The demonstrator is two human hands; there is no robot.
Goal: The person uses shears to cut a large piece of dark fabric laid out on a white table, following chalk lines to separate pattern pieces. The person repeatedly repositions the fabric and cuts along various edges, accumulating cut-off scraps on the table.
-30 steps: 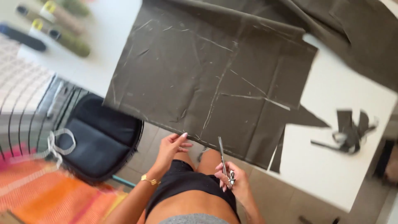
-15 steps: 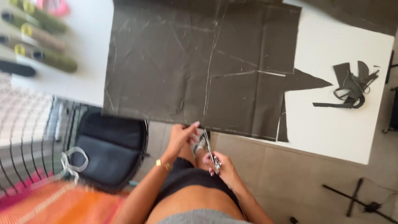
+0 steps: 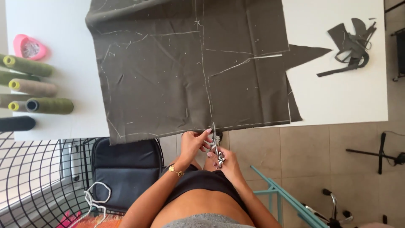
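A large piece of dark grey fabric [image 3: 177, 67] marked with white chalk lines lies on a white table [image 3: 350, 97], its near edge hanging slightly over the table's edge. My right hand [image 3: 225, 162] grips a pair of metal scissors [image 3: 216, 145] whose blades point at the fabric's near edge, right where a long chalk line ends. My left hand [image 3: 193, 142] pinches the fabric's edge just left of the blades. A gold bracelet sits on my left wrist.
Fabric scraps [image 3: 352, 44] lie at the table's far right. Several thread cones [image 3: 38, 90] and a pink heart-shaped dish [image 3: 28, 47] sit at the left. A black wire chair with a dark cushion [image 3: 124, 173] stands below the table, a teal frame [image 3: 282, 196] at my right.
The view has shifted so the fabric's near edge is centred. Both hands rose to the fabric's edge, and the scissors' blades now meet it at the chalk line.
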